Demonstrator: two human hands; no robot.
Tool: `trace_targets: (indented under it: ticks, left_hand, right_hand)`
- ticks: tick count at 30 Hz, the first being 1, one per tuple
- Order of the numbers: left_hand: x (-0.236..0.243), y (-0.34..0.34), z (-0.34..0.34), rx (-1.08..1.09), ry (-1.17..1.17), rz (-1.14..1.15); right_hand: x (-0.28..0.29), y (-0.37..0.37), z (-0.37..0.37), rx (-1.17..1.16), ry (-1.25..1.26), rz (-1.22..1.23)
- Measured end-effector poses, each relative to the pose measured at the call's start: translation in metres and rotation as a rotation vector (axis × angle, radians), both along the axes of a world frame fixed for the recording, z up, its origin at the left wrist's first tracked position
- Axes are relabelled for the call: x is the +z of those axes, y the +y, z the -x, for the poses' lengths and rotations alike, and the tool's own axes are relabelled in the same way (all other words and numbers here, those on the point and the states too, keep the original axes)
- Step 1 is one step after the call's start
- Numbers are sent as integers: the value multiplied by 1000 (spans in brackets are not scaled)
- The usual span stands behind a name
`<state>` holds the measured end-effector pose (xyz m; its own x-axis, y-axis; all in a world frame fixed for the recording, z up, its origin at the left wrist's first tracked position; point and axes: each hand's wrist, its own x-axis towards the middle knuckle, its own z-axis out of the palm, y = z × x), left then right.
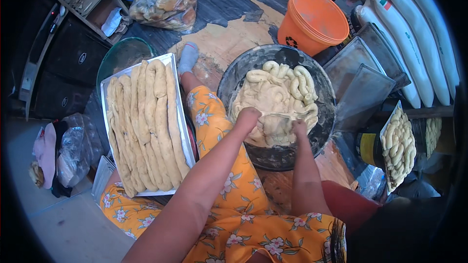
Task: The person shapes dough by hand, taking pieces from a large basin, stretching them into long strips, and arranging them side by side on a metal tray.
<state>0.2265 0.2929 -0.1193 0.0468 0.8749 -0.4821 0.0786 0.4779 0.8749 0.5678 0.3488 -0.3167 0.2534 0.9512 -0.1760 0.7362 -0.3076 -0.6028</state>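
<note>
A round black basin (pixel 321 85) stands between my legs, with a wide mass of pale dough (pixel 251 95) in it. My left hand (pixel 249 120) is closed on the dough's near left part. My right hand (pixel 300 127) is closed at its right edge, with a thin stretched sheet of dough between the two hands. The fingertips are partly hidden in the dough. Thick dough coils (pixel 303 84) lie along the far right of the mass. To my left, a white tray (pixel 182 119) bears several long dough ropes (pixel 146 122) side by side.
An orange bucket (pixel 319 22) stands beyond the basin, with metal trays (pixel 365 92) leaning at its right. A tray of twisted dough pieces (pixel 398 148) is at the right. White sacks (pixel 419 34), a filled plastic bag (pixel 165 4) and a green tub (pixel 114 53) stand around.
</note>
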Motion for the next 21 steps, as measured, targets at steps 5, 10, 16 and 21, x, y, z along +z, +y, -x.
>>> trace_targets:
  ticks: [5,10,16,21]
  left_hand:
    - [5,-23,49,677,-488,90]
    - [14,-18,42,739,-536,-2]
    - [17,-21,48,683,-559,-64]
    - [18,-18,44,814,-605,-95]
  right_hand:
    - [71,-8,28,-148,-223,245]
    - [79,16,98,202,-693,-191]
    - [69,58,91,278,-507,257]
    - [90,56,22,40,-425,250]
